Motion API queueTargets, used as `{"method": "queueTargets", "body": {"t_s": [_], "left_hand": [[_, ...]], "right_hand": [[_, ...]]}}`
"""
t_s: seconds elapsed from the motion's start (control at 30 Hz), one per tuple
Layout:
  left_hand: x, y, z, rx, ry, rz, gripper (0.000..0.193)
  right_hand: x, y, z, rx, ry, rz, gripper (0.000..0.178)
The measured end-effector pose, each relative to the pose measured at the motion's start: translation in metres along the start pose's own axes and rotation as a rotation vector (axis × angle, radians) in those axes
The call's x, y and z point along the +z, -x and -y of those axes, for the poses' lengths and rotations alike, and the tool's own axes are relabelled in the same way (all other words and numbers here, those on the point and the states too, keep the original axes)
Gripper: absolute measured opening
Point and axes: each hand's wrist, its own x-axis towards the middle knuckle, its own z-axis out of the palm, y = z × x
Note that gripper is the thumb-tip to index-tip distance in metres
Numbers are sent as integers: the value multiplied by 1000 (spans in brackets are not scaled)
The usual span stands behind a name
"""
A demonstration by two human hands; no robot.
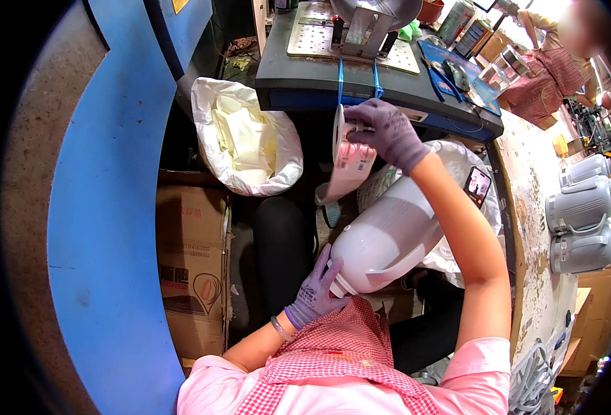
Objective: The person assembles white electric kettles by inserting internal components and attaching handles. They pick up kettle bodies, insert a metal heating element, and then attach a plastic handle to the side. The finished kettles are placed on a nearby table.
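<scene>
A pale grey vacuum jug with a side handle lies tilted across my lap, its narrow end toward my body. My left hand, in a purple-grey glove, is closed around that narrow end. Above the jug, my gloved right hand pinches a strip of printed labels. The strip hangs below the front edge of the dark workbench, beneath two blue straps. Part of the strip's upper end is hidden by the right hand.
Left of the bench stands a white bag holding pale yellow paper. A cardboard box sits beside a blue panel. A phone rests near my right forearm. Several grey jugs stand at right; another person is beyond.
</scene>
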Motion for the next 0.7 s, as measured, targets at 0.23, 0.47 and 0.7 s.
{"method": "queueTargets", "body": {"t_s": [0.23, 0.47, 0.7], "left_hand": [[4, 3, -1, 23, -58, -37, 107], [18, 2, -6, 93, -130, -84, 109], [31, 8, -13, 74, -82, -106, 111]], "right_hand": [[18, 24, 20, -34, 634, 108, 10], [-59, 170, 146, 108, -463, 77, 16], [-61, 260, 35, 941, -1083, -878, 18]]}}
